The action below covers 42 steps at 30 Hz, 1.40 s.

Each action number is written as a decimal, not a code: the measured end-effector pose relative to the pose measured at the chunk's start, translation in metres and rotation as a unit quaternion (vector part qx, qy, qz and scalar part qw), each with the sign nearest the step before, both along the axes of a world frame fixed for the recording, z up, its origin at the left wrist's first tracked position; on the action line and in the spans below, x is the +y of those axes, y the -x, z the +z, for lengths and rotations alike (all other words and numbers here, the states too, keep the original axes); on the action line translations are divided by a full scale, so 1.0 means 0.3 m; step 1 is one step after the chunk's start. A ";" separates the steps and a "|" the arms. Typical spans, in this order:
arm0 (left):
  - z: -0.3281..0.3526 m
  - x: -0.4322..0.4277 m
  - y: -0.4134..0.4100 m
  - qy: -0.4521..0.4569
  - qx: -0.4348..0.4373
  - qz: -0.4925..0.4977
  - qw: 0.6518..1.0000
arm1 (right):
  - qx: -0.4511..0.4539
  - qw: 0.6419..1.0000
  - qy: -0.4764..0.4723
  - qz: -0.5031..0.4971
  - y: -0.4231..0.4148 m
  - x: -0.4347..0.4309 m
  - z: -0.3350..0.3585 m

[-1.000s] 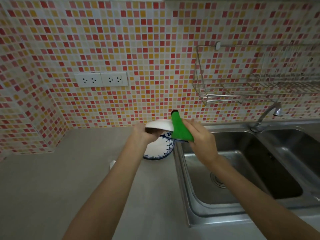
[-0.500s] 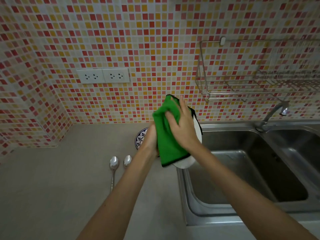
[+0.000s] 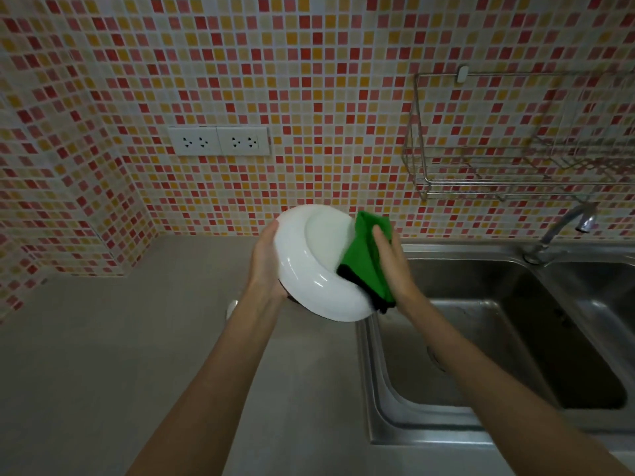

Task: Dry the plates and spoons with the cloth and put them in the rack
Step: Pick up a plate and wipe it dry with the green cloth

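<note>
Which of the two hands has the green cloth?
The right hand, the one nearest the sink, holds the green cloth against the white plate. The left hand only grips the plate's other edge.

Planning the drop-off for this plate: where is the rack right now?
Head view, upper right: the wire rack hangs on the tiled wall above the tap and sink, up and right of the plate and cloth.
</note>
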<state>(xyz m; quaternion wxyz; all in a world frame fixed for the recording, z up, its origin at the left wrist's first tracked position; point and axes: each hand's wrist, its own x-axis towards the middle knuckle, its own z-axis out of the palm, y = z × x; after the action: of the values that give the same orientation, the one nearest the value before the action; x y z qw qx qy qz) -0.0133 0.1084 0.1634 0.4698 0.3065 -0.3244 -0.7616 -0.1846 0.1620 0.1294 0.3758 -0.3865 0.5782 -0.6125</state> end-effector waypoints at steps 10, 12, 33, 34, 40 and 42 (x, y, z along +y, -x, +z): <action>0.045 0.049 0.094 0.024 -0.061 -0.065 0.996 | 0.348 0.923 0.155 -0.060 -0.181 0.028 0.075; 0.061 0.042 0.106 0.069 -0.099 -0.055 0.991 | 0.306 0.939 0.146 -0.058 -0.147 -0.047 0.124; 0.026 0.001 0.086 -0.027 -0.021 0.068 0.997 | 0.251 0.961 0.076 -0.088 -0.078 0.056 -0.057; 0.036 0.009 0.099 -0.026 -0.027 0.058 0.998 | 0.311 0.942 0.083 -0.099 -0.091 0.059 -0.049; 0.049 0.062 0.166 0.049 -0.092 -0.024 0.994 | 0.357 0.927 0.103 -0.038 -0.128 -0.026 0.142; 0.056 0.070 0.163 0.051 -0.087 -0.039 0.994 | 0.358 0.931 0.066 -0.022 -0.073 -0.083 0.204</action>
<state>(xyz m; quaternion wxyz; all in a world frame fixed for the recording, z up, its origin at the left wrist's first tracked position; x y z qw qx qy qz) -0.0623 0.1293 0.1802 0.4249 0.3348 -0.4142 -0.7320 -0.1625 0.1370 0.1905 0.1039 -0.5914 0.6407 -0.4786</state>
